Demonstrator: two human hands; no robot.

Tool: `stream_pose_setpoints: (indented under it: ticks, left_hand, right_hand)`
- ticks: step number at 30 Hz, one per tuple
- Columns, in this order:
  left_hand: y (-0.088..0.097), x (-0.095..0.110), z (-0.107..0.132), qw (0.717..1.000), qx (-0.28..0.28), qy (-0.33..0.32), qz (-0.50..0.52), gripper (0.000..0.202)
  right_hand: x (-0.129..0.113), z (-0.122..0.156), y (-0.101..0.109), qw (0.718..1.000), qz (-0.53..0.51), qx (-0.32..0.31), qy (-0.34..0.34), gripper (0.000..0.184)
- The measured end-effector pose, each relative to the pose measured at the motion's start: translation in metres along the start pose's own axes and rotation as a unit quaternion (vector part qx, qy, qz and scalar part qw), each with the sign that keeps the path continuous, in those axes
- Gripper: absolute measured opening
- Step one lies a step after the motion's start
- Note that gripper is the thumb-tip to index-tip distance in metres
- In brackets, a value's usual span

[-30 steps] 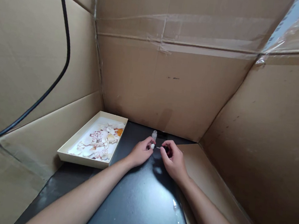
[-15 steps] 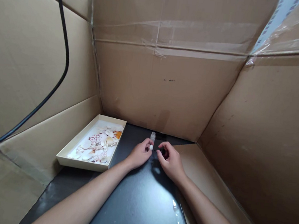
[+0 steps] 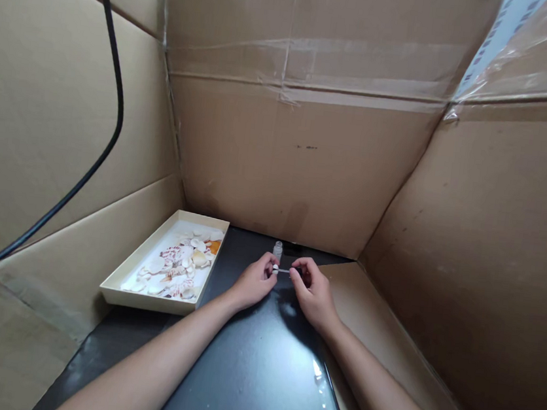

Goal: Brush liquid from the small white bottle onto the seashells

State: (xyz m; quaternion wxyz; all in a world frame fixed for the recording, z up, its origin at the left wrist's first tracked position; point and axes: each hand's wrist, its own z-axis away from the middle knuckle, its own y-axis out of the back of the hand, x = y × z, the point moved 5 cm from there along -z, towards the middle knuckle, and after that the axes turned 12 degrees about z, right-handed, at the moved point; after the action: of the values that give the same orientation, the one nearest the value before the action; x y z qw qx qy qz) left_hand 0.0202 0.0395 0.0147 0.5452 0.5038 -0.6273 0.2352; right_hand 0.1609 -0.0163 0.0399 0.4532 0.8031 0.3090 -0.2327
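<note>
My left hand (image 3: 255, 280) is closed, pinching a small round white piece (image 3: 275, 268) at its fingertips. My right hand (image 3: 312, 287) is closed around one end of a thin, pale stick (image 3: 284, 271). That stick lies level across the gap between my hands, and its far tip meets the white piece or comes very close to it. Whether the stick has a brush end is too small to tell. Just behind my left fingertips a small clear bottle (image 3: 277, 250) stands upright with no cap on it.
A shallow cream tray (image 3: 153, 304) of mixed seashells (image 3: 183, 260) stands to the left on the dark tabletop (image 3: 255, 367). Cardboard walls (image 3: 278, 166) close in the back and both sides. A black cable (image 3: 120, 95) hangs at the left. Flat cardboard (image 3: 364, 320) lies on the right.
The thin stick now shows between my hands, its tip at the white piece; half a second ago my right fingers were apart with no stick visible. My left hand stays nearly still.
</note>
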Motion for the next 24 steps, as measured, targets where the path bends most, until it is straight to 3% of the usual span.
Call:
stream_pose_setpoints:
  ticks: [24]
  left_hand:
    - [0.0019,0.0007,-0.0003,0.999,0.018,-0.02,-0.038,0.021]
  right_hand:
    - [-0.0038,0.0014,0.0006,1.0,0.005,-0.003,0.005,0.017]
